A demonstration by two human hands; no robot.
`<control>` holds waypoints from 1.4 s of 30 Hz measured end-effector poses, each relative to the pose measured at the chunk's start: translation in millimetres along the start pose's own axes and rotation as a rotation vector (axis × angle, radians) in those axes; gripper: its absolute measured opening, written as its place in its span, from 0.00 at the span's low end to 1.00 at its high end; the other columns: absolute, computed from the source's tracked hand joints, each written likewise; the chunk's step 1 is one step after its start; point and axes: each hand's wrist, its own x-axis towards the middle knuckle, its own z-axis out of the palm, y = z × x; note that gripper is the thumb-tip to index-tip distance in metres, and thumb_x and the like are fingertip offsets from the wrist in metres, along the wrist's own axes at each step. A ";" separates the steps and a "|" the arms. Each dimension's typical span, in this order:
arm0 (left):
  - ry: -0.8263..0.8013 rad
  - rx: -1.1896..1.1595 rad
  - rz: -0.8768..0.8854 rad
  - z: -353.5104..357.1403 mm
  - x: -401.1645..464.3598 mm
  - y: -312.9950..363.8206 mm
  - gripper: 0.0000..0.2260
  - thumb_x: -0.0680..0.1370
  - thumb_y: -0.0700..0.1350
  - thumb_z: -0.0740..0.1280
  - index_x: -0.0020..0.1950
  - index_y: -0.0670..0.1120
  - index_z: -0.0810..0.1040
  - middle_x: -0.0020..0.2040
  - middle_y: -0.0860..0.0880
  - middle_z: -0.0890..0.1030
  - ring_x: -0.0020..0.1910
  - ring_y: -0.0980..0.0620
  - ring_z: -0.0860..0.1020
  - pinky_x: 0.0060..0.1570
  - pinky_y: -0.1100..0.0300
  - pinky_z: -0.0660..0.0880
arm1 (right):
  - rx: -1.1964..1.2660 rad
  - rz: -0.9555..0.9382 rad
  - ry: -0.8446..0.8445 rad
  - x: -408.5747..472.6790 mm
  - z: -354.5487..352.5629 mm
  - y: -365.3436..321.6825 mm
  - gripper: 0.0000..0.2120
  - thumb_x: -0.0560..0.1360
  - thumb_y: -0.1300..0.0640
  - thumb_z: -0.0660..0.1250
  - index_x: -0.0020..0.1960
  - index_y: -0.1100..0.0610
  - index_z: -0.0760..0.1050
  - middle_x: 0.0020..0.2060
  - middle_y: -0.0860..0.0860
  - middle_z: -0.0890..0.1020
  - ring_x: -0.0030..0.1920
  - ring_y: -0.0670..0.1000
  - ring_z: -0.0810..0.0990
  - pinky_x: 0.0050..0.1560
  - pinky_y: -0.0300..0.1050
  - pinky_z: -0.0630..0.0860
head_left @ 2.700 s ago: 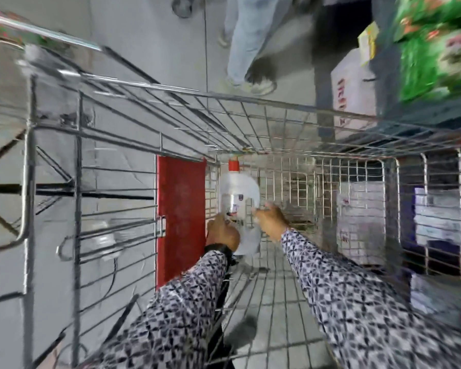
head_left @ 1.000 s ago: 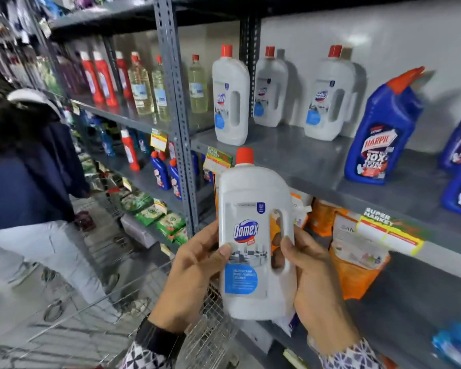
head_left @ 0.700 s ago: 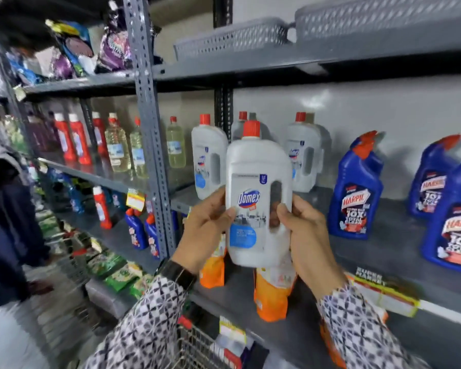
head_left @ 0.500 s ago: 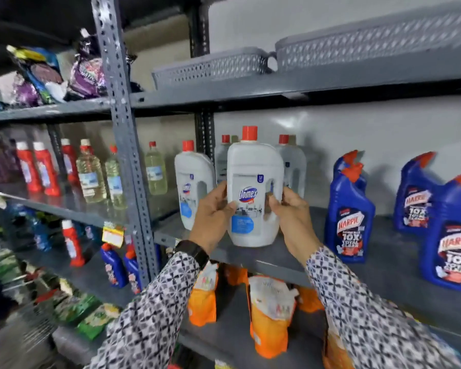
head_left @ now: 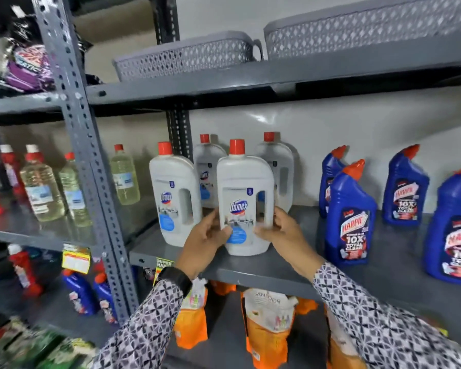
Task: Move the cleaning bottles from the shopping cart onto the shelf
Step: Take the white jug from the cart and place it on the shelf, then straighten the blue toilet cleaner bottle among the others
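A white Domex bottle (head_left: pixel 244 198) with a red cap stands upright on the grey shelf (head_left: pixel 282 265), near its front edge. My left hand (head_left: pixel 206 243) grips its lower left side and my right hand (head_left: pixel 282 233) its lower right side. Another white Domex bottle (head_left: pixel 175 194) stands just to its left, and two more (head_left: pixel 206 166) (head_left: pixel 277 163) stand behind it by the wall. The shopping cart is out of view.
Blue Harpic bottles (head_left: pixel 350 217) stand to the right on the same shelf. A grey upright post (head_left: pixel 88 166) borders the left, with yellowish bottles (head_left: pixel 124 179) beyond it. Grey baskets (head_left: pixel 186 58) sit on the shelf above, orange pouches (head_left: pixel 269 328) below.
Both hands lifted the white bottle out of the cart, carried it up to the shelf and set it down beside the other white bottles.
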 end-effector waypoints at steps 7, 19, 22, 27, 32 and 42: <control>-0.066 0.186 -0.073 0.7 10.6 -11.6 0.16 0.82 0.38 0.66 0.70 0.46 0.78 0.65 0.48 0.85 0.65 0.49 0.82 0.71 0.45 0.75 | -0.303 0.056 0.078 -8.2 1.5 11.2 0.28 0.70 0.61 0.80 0.64 0.42 0.76 0.58 0.43 0.87 0.59 0.46 0.86 0.64 0.57 0.83; -0.128 0.136 -0.086 1.6 18.9 -26.3 0.18 0.79 0.38 0.72 0.68 0.48 0.78 0.61 0.49 0.87 0.61 0.50 0.85 0.67 0.52 0.79 | -0.431 0.042 0.145 -24.5 -6.2 10.0 0.29 0.72 0.60 0.77 0.69 0.44 0.72 0.54 0.40 0.84 0.56 0.46 0.85 0.53 0.48 0.84; -0.129 0.148 -0.081 1.0 17.5 -26.7 0.19 0.78 0.39 0.72 0.69 0.47 0.78 0.61 0.50 0.87 0.60 0.53 0.85 0.66 0.53 0.80 | -0.414 0.043 0.163 -26.1 -6.5 8.9 0.29 0.73 0.61 0.77 0.69 0.44 0.73 0.56 0.45 0.86 0.55 0.48 0.86 0.50 0.48 0.85; -0.141 0.152 -0.117 2.0 12.4 -16.9 0.21 0.79 0.38 0.72 0.72 0.45 0.77 0.64 0.48 0.86 0.62 0.50 0.84 0.69 0.47 0.78 | -0.405 0.081 0.150 -32.7 -4.5 -3.8 0.29 0.74 0.62 0.77 0.72 0.50 0.74 0.60 0.49 0.86 0.59 0.50 0.86 0.63 0.55 0.83; 0.146 0.023 -0.122 11.1 -10.1 -3.3 0.24 0.79 0.38 0.71 0.75 0.49 0.74 0.60 0.48 0.85 0.55 0.52 0.84 0.67 0.47 0.78 | -0.452 0.030 0.176 -78.7 -22.1 -19.2 0.32 0.78 0.56 0.75 0.78 0.44 0.68 0.63 0.38 0.80 0.64 0.38 0.78 0.67 0.42 0.74; -0.043 0.101 0.070 169.2 -41.2 50.9 0.19 0.79 0.47 0.71 0.70 0.56 0.76 0.57 0.58 0.83 0.52 0.62 0.82 0.46 0.77 0.76 | -0.493 0.034 0.559 -117.4 -145.6 -25.0 0.39 0.74 0.64 0.77 0.80 0.51 0.64 0.72 0.53 0.78 0.69 0.50 0.79 0.64 0.47 0.78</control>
